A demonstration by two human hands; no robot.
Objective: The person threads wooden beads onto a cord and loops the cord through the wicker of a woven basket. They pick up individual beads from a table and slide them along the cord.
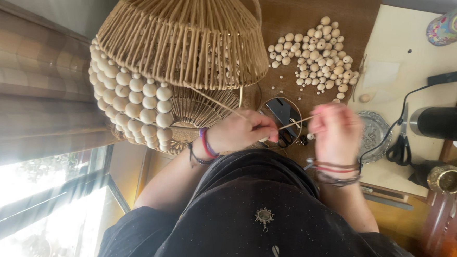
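Pale cane strand (291, 124), thin, taut between both hands' grip

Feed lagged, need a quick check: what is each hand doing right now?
Left hand: closed, pinching a thin cane strand that runs from the wicker lampshade.
Right hand: motion-blurred; seems closed on the strand's other end, not certain.

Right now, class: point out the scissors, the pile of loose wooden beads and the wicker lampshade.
scissors (400, 148): head view, on the black handles.
pile of loose wooden beads (318, 55): head view, middle of the heap.
wicker lampshade (184, 35): head view, on its woven side.
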